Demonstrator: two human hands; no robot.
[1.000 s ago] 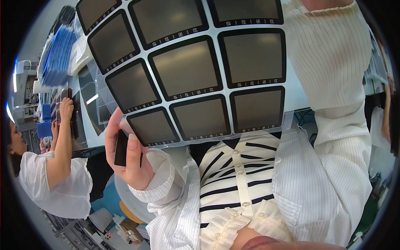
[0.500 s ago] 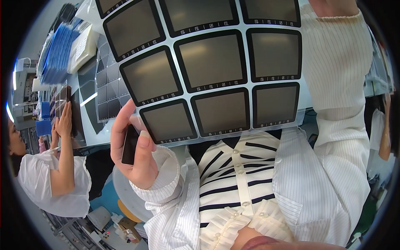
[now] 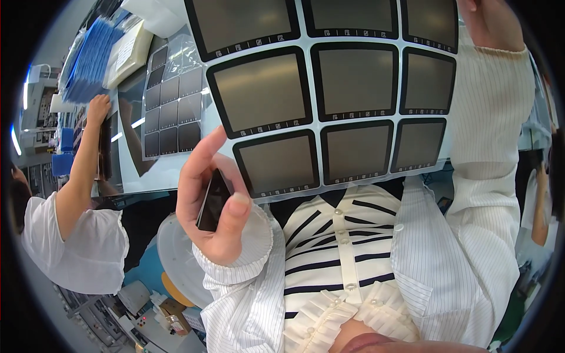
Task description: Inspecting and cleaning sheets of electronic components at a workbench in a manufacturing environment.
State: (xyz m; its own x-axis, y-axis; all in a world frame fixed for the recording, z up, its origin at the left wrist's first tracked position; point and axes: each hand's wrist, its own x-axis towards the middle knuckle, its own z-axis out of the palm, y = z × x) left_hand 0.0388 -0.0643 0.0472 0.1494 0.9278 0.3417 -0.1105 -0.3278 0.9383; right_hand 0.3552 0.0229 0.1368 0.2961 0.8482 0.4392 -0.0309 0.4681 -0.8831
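Observation:
A large clear sheet carrying rows of dark rectangular panels (image 3: 356, 79) with black borders and small printed symbols is raised in front of my chest. My left hand (image 3: 226, 217) is at its lower left corner, fingers curled and thumb bent in. A small flat dark glossy piece (image 3: 215, 200) sits in that hand, between thumb and fingers. The index fingertip passes behind the sheet's edge. My right hand (image 3: 494, 23) is beside the sheet's upper right edge, cut off by the picture's top; its fingers are mostly hidden, so its grip does not show.
On the table left of the sheet lies another sheet of dark panels (image 3: 170, 109) in clear film. Beyond are a stack of blue sheets (image 3: 88, 65) and a pale wrapped pack (image 3: 128, 53). A co-worker's arm (image 3: 82, 159) reaches over the table at left. A round stool (image 3: 179, 253) stands below.
The panel sheet and my left hand with the dark piece have shifted right, the hand slightly lower too. My right hand has moved a little right and down. The co-worker's arm reaches farther forward.

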